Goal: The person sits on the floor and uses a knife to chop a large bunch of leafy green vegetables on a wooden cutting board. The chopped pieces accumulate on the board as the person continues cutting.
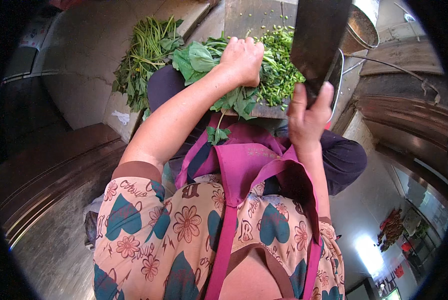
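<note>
My left hand point(241, 61) is closed around a bunch of leafy greens point(201, 59), pressing it onto a dark wooden chopping board point(244, 17). Broad leaves stick out to the left of the fist and hang over the board's near edge. Just right of the fist lies a heap of chopped green stems point(279, 70). My right hand point(308, 114) grips a broad dark cleaver point(320, 37), its blade raised above the right side of the board. The cleaver's handle is mostly hidden in my fingers.
A pile of uncut greens point(146, 60) lies on a ledge left of the board. At the upper right stands a metal bucket point(361, 30) with a wire handle. Wooden furniture point(409, 107) is at the right, and a scrap of white paper point(120, 117) lies at the left.
</note>
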Demonstrator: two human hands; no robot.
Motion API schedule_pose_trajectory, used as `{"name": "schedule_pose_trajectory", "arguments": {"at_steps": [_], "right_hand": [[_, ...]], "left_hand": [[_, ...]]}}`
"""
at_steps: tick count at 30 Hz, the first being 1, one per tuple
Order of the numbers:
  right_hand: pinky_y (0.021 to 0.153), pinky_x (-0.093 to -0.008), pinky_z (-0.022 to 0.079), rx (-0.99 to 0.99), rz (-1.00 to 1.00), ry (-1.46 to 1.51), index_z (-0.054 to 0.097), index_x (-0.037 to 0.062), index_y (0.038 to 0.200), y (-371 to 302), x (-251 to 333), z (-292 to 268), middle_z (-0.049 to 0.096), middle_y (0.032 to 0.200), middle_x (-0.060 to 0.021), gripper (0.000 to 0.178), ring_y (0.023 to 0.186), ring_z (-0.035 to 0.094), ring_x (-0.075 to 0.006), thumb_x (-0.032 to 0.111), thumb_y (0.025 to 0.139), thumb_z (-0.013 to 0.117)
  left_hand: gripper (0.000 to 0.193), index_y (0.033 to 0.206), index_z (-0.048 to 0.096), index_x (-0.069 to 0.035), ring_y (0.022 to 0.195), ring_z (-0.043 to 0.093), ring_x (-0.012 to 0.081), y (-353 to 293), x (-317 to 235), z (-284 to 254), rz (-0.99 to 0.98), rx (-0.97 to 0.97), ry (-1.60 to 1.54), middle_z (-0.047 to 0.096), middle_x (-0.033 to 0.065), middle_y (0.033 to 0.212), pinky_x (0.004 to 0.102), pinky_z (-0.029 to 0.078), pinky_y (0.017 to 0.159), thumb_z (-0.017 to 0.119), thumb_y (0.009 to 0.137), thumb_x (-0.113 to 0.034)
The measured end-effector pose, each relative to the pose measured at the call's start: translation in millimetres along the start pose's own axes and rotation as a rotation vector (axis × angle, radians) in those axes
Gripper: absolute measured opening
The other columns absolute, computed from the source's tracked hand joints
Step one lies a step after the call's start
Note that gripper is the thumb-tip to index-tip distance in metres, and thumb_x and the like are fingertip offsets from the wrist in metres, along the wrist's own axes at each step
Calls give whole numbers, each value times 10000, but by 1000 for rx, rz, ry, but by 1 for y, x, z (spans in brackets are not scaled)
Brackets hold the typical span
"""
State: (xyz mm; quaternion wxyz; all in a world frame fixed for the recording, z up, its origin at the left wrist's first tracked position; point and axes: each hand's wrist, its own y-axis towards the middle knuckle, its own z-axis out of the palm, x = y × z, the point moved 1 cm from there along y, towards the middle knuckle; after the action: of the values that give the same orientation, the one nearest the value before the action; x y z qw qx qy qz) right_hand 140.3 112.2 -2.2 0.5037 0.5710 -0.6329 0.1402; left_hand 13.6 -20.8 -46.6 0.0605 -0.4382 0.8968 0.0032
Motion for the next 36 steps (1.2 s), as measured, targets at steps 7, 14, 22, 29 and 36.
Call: {"name": "schedule_pose_trajectory", "arguments": {"at_steps": [7,14,22,29,36], "right_hand": [[604,-499,467,161,-28,-201,483,30,1128,17,-3,1,618,795,-252,281,734,608,-461,175,918,599],[627,-549,461,408,123,-327,464,31,1049,17,-37,34,611,786,-272,258,758,604,-477,199,908,600],[547,-493,457,-31,-123,-112,478,62,1063,36,4,10,614,738,-216,225,677,609,-445,177,915,603],[648,-544,478,342,62,-322,466,28,1038,47,-11,15,632,802,-273,243,753,616,-468,224,927,557],[620,-512,469,299,119,-341,478,28,1135,-7,-30,8,615,800,-270,292,739,614,-462,188,918,591]], "left_hand": [[389,935,586,-12,910,620,318,-2,-5,-6,-33,-6,4,613,186,937,397,457,819,704,604,-179],[383,936,574,-7,941,598,331,-6,-4,-5,-34,7,-27,599,188,960,399,447,842,699,615,-176],[405,939,559,-13,916,606,322,-4,-4,1,-16,-36,-20,595,173,937,402,449,830,703,593,-166],[498,950,576,1,895,623,361,-5,3,3,-7,-10,-83,609,201,952,436,474,819,755,564,-257],[655,1032,603,4,961,645,375,8,6,-22,-250,109,-183,649,222,1041,438,515,854,791,566,-416]]}}
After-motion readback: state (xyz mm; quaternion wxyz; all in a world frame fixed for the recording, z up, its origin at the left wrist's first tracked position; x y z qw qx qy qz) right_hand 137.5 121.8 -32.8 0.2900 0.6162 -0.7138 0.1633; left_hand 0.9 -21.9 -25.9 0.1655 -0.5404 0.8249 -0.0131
